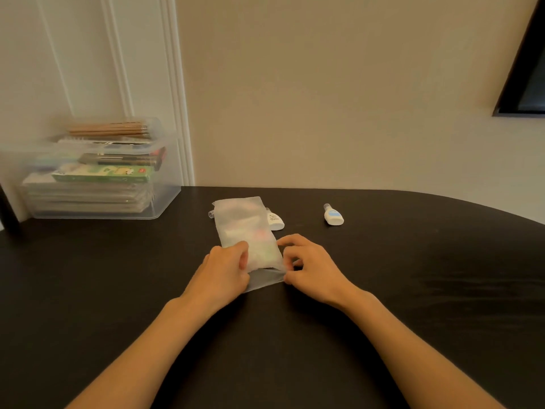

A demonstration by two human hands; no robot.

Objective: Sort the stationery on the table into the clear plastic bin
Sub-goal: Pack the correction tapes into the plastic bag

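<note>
Left hand point(224, 271) and right hand point(310, 268) pinch near flap of frosted pouch point(244, 225); probably soft, light, slippery: grip filled middle.

A dark, almost black bench point(413, 290) is filling the lower half of the view. Its far edge is curving away toward the right, and its surface is catching a faint sheen on that side. Behind it a plain beige wall point(324, 84) is rising to the top of the picture. At the left, white panelled woodwork point(174, 84) with raised vertical mouldings is standing beside that wall. A black-framed panel point(528, 84) is cutting into the upper right corner. A dark upright post point(7, 211) is showing at the left edge.
</note>
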